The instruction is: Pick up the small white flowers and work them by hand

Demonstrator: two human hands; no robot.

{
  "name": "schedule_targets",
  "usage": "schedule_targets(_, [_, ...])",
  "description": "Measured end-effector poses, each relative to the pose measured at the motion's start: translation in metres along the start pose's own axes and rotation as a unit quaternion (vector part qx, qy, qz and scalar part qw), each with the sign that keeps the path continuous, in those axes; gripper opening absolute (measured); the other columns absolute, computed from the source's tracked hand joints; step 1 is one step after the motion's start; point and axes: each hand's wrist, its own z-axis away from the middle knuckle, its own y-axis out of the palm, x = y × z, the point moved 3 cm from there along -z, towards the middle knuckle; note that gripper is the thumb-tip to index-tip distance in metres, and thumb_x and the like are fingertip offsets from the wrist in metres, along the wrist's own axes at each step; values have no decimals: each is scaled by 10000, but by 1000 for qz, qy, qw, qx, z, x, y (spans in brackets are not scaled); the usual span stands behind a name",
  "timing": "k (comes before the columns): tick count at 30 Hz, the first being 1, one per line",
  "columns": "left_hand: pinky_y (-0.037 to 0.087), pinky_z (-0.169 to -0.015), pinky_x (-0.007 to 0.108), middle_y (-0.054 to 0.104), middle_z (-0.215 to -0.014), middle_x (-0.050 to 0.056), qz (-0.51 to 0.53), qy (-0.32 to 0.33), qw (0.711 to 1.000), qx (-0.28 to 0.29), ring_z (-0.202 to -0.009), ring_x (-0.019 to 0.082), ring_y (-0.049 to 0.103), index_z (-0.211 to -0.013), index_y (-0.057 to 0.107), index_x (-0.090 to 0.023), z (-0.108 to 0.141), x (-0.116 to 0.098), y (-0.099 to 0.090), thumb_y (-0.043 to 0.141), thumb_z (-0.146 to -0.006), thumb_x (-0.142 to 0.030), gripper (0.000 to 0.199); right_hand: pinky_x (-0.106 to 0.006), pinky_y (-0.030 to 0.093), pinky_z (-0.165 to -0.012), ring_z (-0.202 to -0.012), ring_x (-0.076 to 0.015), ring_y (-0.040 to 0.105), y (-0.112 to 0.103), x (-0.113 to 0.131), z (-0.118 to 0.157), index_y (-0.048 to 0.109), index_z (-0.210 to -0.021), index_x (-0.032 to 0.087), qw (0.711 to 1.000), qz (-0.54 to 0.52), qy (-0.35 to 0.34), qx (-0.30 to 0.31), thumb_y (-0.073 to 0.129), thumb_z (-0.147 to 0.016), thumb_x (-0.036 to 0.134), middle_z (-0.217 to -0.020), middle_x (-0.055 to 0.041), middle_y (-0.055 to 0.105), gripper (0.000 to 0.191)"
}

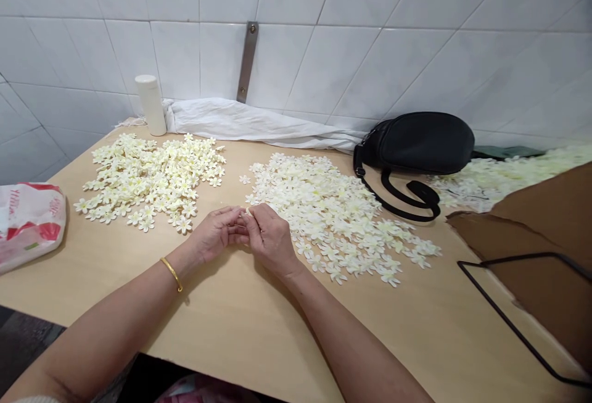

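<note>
My left hand [213, 233] and my right hand [272, 236] meet over the front middle of the table, fingertips pinched together. A small pale bit of an artificial flower [248, 211] shows between the fingertips; most of it is hidden by my fingers. To the left of my hands lies a loose pile of cream-yellow artificial flowers [152, 174]. A wider pile of whiter petal pieces [324, 205] spreads just beyond and to the right of my right hand. One loose white blossom [245, 179] rests between the two piles.
A white bottle [152, 105] and a rolled white cloth [240, 120] sit along the tiled wall. Behind the right pile is a black bag [423, 142] with its strap. Cardboard [550, 236] and a black wire frame [499, 323] occupy the right; a red-and-white packet [32, 224], the left.
</note>
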Motion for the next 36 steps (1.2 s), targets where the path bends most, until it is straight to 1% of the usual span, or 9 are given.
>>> schedule_targets(3, [478, -557, 233, 605, -667, 43, -18, 6, 1000, 14, -563, 105, 570, -717, 605, -108, 0, 0, 0, 621, -713, -347, 240, -240, 380, -572, -608, -130, 451, -1, 1, 0, 535, -778, 181, 1000, 1, 0, 8, 383, -865, 190, -688, -20, 463, 175])
schedule_targets(6, [472, -565, 235, 598, -665, 39, -34, 11, 999, 11, -571, 102, 564, -738, 609, -105, 0, 0, -1, 646, -690, -354, 256, -238, 401, -579, -621, -129, 466, 1, 1, 2, 556, -872, 178, 999, -16, -13, 30, 389, -851, 168, -722, -25, 465, 168])
schedule_targets(10, [449, -553, 220, 585, -637, 26, -45, 6, 999, 5, -543, 89, 548, -749, 615, -101, 1, -1, -2, 696, -643, -297, 237, -243, 419, -615, -671, -135, 494, 1, -1, 1, 555, -854, 180, 996, -72, -13, 52, 414, -825, 136, -728, -27, 510, 150])
schedule_targets(15, [422, -551, 207, 594, -627, 43, -75, 23, 997, 21, -550, 88, 546, -724, 619, -93, 1, -3, -3, 681, -660, -327, 250, -258, 433, -651, -707, -136, 534, -6, -2, -4, 572, -891, 188, 987, -142, 10, 76, 450, -792, 119, -766, -27, 591, 171])
schedule_targets(20, [425, -569, 204, 618, -647, 45, -89, 20, 995, 35, -550, 80, 548, -765, 649, -95, 0, -4, -5, 718, -621, -250, 222, -255, 423, -633, -670, -123, 518, -11, 0, -7, 599, -869, 188, 980, -168, 18, 101, 446, -780, 122, -726, -13, 582, 189])
schedule_targets(25, [450, -555, 212, 621, -623, 38, -60, 18, 997, 39, -526, 87, 561, -727, 637, -93, 0, -7, -4, 702, -636, -225, 173, -254, 420, -606, -631, -110, 483, -11, -6, -6, 606, -915, 173, 968, -224, 69, 88, 531, -751, 180, -690, 2, 522, 181])
schedule_targets(31, [474, -535, 215, 615, -601, 28, 22, 9, 1000, 2, -532, 100, 581, -700, 597, -106, -1, -6, -3, 677, -641, -139, 105, -271, 455, -620, -666, -117, 516, -4, -11, -3, 574, -1053, 194, 941, -308, 133, 48, 587, -730, 246, -744, -1, 518, 327])
schedule_targets(33, [470, -523, 209, 604, -591, 17, 44, 19, 999, -16, -524, 94, 573, -678, 582, -111, -3, -5, -4, 672, -639, -121, 98, -272, 459, -611, -630, -110, 506, -3, -10, -2, 580, -1043, 199, 944, -295, 143, 26, 598, -730, 263, -725, 6, 518, 320])
schedule_targets(36, [453, -505, 195, 581, -561, 3, 52, 32, 997, -39, -510, 83, 553, -629, 562, -118, -3, -4, -4, 675, -629, -119, 113, -271, 450, -601, -613, -114, 486, -4, -3, -1, 594, -1018, 210, 972, -208, 110, -8, 585, -753, 273, -712, 3, 514, 273])
